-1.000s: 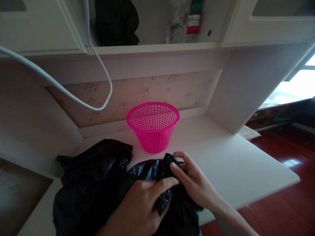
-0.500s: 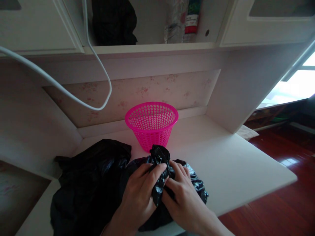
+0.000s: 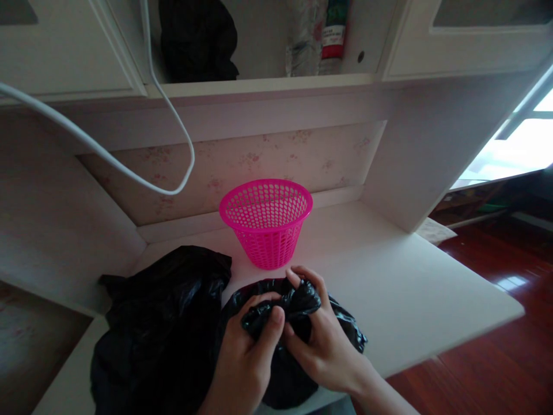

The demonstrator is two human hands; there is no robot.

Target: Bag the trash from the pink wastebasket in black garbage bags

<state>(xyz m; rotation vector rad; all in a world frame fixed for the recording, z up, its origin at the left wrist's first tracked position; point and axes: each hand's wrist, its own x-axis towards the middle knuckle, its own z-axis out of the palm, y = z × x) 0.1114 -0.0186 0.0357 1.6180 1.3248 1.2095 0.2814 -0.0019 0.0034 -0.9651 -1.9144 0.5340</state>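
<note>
We have both hands curled knuckles-up at the near worktop (image 3: 389,276) edge — left hand (image 3: 248,360) and right hand (image 3: 322,346) pinching the black bag (image 3: 341,325), fingers closed on its bunched top — before the pink basket (image 3: 265,222).

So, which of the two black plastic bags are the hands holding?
The smaller bag on the right, just in front of the pink basket. The left hand and right hand pinch its crumpled top; the bigger bag lies untouched.
</note>
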